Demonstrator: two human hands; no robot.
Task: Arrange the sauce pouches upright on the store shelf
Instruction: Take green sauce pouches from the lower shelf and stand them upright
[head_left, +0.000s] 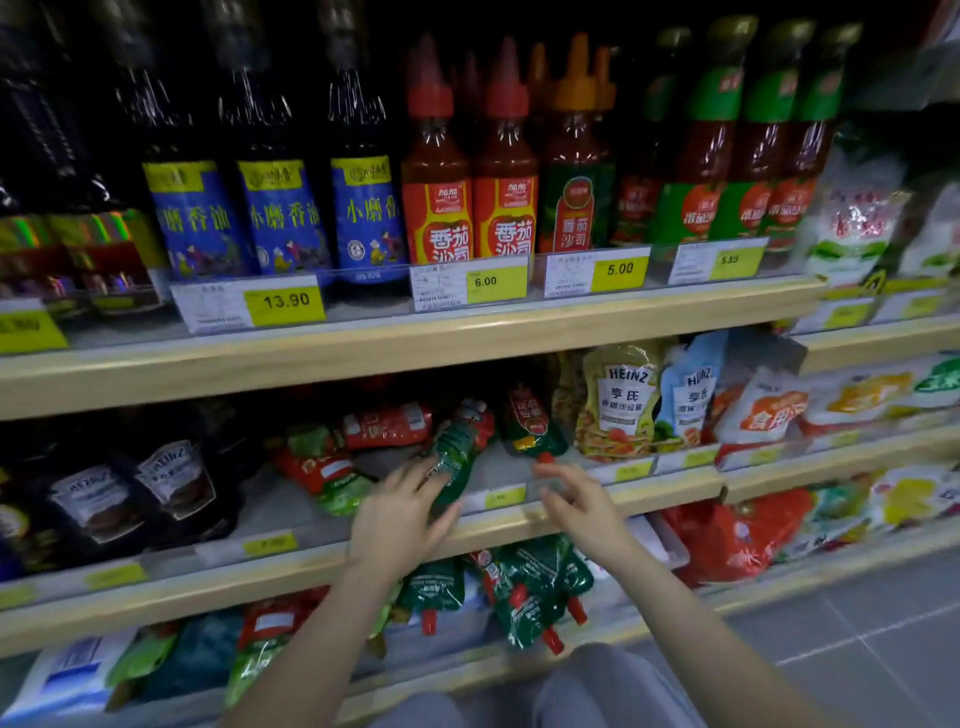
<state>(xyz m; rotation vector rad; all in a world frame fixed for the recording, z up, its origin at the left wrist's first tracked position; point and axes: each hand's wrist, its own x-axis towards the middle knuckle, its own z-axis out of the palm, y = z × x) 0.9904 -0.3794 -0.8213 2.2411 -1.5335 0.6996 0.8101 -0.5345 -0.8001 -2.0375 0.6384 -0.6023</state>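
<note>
My left hand (402, 512) grips a green pouch (453, 457) on the middle shelf (291, 558); my right hand (574, 499) hovers released.

Dark oil bottles (280, 208) and red ketchup bottles (470, 197) stand above yellow price tags (618, 269).

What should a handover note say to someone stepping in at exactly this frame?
Left hand: gripping a green sauce pouch, tilted on the middle shelf.
Right hand: open, empty, below an upside-down dark green pouch leaning with its red cap down.
Done: the Heinz pouches at right stand upright.
Left: the red-and-green pouches lie flat at left; stand these and both green ones up.
</note>
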